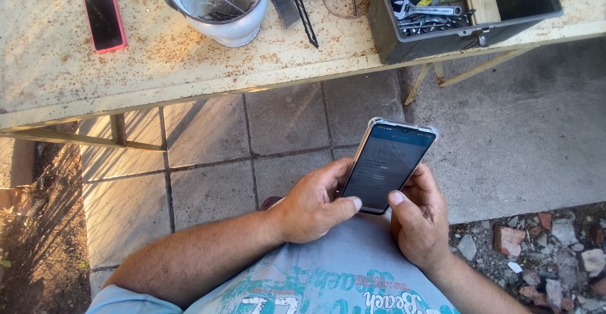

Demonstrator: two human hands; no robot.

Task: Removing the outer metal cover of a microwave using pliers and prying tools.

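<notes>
A smartphone [390, 162] in a clear case, its screen lit, is held in front of my body over the paved ground. My left hand [312, 203] grips its left edge with the thumb resting on the lower corner of the screen. My right hand [418, 216] wraps the right edge from below, its thumb at the bottom of the phone. Both forearms come in from the bottom of the view over a light grey printed shirt [328, 282].
A rusty cream metal table [158, 68] spans the top. On it lie a phone in a red case [105, 21], a white enamel pot [218, 5], a wire brush [290, 1] and a dark toolbox [467, 11] with wrenches. Rubble [543, 244] lies at lower right.
</notes>
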